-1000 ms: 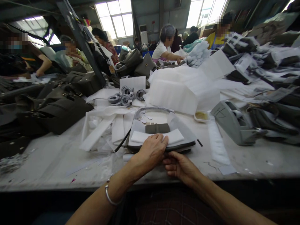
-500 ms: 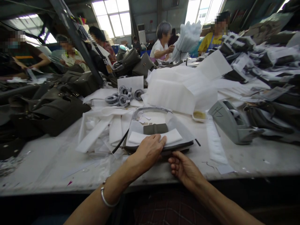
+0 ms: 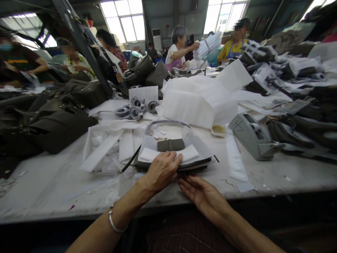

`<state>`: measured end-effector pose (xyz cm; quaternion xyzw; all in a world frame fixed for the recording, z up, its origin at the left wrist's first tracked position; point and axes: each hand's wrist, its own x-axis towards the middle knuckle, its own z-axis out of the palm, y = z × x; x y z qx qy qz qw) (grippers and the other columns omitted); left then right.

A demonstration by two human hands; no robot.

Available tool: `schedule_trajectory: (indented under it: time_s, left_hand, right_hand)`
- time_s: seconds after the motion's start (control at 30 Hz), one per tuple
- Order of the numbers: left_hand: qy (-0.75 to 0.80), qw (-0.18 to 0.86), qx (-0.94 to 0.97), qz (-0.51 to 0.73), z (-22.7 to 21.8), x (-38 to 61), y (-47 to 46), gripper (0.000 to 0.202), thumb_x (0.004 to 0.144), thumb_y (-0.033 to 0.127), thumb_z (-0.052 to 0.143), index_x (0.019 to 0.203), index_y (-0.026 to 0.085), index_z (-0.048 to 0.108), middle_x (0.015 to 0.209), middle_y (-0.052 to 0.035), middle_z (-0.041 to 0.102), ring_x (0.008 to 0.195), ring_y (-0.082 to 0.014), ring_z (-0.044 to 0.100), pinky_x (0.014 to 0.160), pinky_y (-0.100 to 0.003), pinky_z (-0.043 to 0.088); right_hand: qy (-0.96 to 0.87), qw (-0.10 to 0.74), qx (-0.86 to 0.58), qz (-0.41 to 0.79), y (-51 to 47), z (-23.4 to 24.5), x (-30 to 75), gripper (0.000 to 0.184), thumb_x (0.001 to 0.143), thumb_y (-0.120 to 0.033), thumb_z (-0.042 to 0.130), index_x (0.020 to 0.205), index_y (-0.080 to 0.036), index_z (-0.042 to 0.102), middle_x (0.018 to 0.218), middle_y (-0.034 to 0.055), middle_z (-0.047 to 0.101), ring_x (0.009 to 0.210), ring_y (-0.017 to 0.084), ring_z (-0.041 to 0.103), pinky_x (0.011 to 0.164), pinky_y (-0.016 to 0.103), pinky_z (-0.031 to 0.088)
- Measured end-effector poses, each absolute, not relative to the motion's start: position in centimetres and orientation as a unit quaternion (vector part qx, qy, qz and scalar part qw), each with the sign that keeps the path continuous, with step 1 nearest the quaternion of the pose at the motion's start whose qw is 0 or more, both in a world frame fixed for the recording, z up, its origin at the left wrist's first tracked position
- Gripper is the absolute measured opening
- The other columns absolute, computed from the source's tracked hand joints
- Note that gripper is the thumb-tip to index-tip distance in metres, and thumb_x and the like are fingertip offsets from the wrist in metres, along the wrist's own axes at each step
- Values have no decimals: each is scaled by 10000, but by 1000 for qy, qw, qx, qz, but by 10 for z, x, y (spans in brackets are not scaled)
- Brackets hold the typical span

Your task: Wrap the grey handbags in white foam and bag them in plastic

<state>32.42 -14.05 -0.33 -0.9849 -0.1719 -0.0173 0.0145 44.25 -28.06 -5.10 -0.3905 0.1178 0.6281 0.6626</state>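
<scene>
A dark olive handbag point(image 3: 196, 166) lies flat on the table in front of me, its opening side facing me. Over it are a translucent white sheet point(image 3: 202, 146), a folded white foam strip point(image 3: 188, 154) and a small dark olive panel point(image 3: 171, 144). Its wrapped handle point(image 3: 166, 122) arches away from me. My left hand point(image 3: 163, 169) grips the bag's near edge, fingers over the foam and thumb side hidden. Just below that edge, my right hand point(image 3: 201, 193) is turned palm up with its fingers stretched out; the fingertips are partly in shadow by the bag's underside.
White foam pieces point(image 3: 105, 151) lie left of the bag, with coiled wrapped straps point(image 3: 135, 109) behind. A grey tape dispenser point(image 3: 251, 135) and a small dish point(image 3: 219, 130) stand right. Dark bags point(image 3: 58, 126) are heaped at left. Co-workers point(image 3: 176, 52) are across the table.
My right hand has opened from curled fingers and moved left toward the bag's near edge. My left hand keeps its hold on the bag. The camera view has shifted slightly right.
</scene>
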Motion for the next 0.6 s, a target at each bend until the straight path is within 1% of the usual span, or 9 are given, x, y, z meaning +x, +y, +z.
schedule_trajectory:
  time_s: [0.07,0.13,0.2,0.27,0.37,0.47,0.53,0.6]
  left_hand:
    - [-170,-9,-985,-21,2,319,-133,505,815,209,661,1286,188,482,1146,-76,606,1037,-240,580,885,-360,509]
    - [-168,-46,-984,-34,9,312,-126,511,813,195,656,1297,203,490,1178,-63,612,1062,-220,585,907,-335,511]
    - [-166,-77,-982,-49,13,305,-121,541,808,169,645,1322,222,483,1232,-49,608,1096,-202,589,933,-315,511]
    - [-167,-83,-981,-58,12,302,-122,583,800,129,628,1352,223,463,1287,-54,596,1131,-200,590,961,-316,510]
    - [-186,-34,-979,-75,3,303,-132,596,826,77,573,1396,176,430,1367,-107,562,1209,-231,568,1002,-355,502]
    - [-208,48,-972,-99,-13,308,-147,539,898,83,492,1429,131,415,1438,-148,517,1295,-291,516,1034,-425,484]
    - [-220,98,-965,-107,-23,312,-157,514,928,100,459,1440,125,421,1463,-153,497,1320,-323,496,1043,-466,472]
    - [-226,136,-958,-110,-33,315,-165,503,941,116,445,1444,129,434,1473,-145,490,1330,-340,488,1056,-492,460]
  right_hand:
    - [118,685,-356,625,-275,-54,438,348,598,-103,862,872,-170,658,984,40,747,1036,262,691,936,391,577]
    - [120,703,-331,618,-270,-56,435,332,614,-122,865,872,-174,664,1014,37,743,1065,241,677,976,388,562]
    - [121,710,-322,615,-267,-54,434,316,618,-142,874,856,-171,669,1006,39,743,1055,223,676,992,374,558]
    - [112,708,-322,618,-265,-51,435,326,612,-156,887,859,-174,675,1002,39,743,1028,212,683,982,360,565]
    - [75,710,-308,628,-264,-42,438,345,635,-208,889,909,-177,683,1073,57,731,1082,229,663,999,381,550]
    - [38,708,-304,636,-262,-32,441,407,683,-292,869,1022,-174,678,1159,79,704,1147,251,626,1018,429,521]
    - [31,696,-329,638,-257,-28,442,455,690,-328,862,1076,-185,668,1151,77,703,1106,248,639,978,425,532]
    - [56,678,-367,634,-250,-25,442,460,695,-350,854,1084,-197,663,1073,66,718,991,226,670,891,383,559]
